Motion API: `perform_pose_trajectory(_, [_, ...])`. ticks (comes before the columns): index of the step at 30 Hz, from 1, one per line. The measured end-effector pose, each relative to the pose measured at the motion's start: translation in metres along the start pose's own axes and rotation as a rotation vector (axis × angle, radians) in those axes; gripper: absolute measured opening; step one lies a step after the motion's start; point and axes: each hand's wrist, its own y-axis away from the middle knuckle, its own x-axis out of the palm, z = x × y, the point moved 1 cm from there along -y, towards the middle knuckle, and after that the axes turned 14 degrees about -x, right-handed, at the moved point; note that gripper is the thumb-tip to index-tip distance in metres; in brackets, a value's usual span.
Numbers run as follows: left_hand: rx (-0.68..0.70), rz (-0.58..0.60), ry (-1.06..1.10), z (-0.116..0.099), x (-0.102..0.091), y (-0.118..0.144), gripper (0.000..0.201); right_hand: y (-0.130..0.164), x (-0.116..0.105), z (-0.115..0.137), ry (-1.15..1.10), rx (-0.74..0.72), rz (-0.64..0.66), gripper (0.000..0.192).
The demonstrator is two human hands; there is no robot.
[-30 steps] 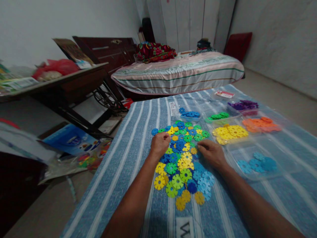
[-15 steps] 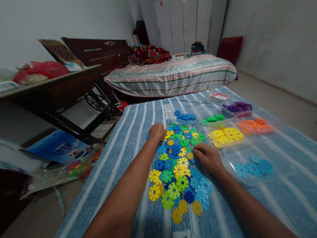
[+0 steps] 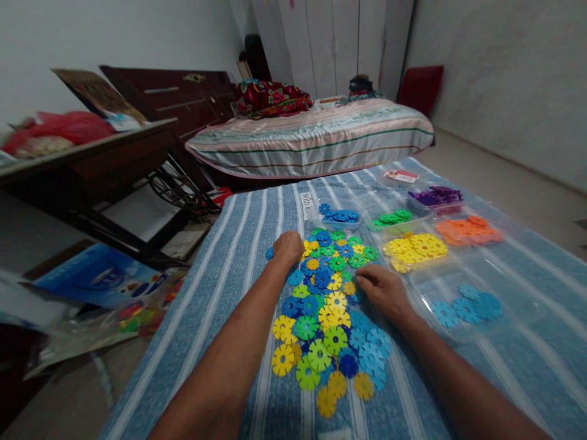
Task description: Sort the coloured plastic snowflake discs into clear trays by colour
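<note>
A loose pile of flower-shaped plastic discs [image 3: 337, 300] in yellow, green and blues lies on the striped cloth. At its far left edge my left hand [image 3: 288, 247] is closed, fingers curled down beside yellow discs [image 3: 307, 249]. A blue disc [image 3: 269, 252] shows just left of that hand. My right hand [image 3: 384, 289] rests at the pile's right side, thumb and fingers drawn together close to an ochre disc [image 3: 349, 288]. What either hand holds, if anything, is hidden by the fingers.
Clear boxes at right hold blue discs [image 3: 340, 216], green discs [image 3: 392, 219], purple discs [image 3: 435, 195], yellow discs [image 3: 417, 249], orange discs [image 3: 470, 231] and light blue discs [image 3: 466, 310]. Beyond the striped cloth [image 3: 220, 269] stands a bed [image 3: 312, 142]; a desk [image 3: 92, 153] is at left.
The view has shifted slightly, so everything sits a little further left in the picture. Both hands stay in nearly the same places against the pile.
</note>
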Motion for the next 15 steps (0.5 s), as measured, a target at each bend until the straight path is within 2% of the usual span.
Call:
perform_pose_trajectory(10, [-0.069, -0.107, 0.127, 0.014, -0.008, 0.006, 0.041, -0.001, 0.000, 0.002, 0.004, -0.002, 0.013, 0.022])
perform_pose_trajectory(13, [-0.023, -0.108, 0.201, 0.003, -0.015, 0.014, 0.037, -0.001, 0.000, 0.001, 0.012, -0.005, 0.013, 0.023])
perform_pose_trajectory(15, [0.056, -0.072, 0.254, -0.013, -0.018, 0.025, 0.033, -0.001, 0.000, 0.001, 0.018, -0.007, 0.013, 0.023])
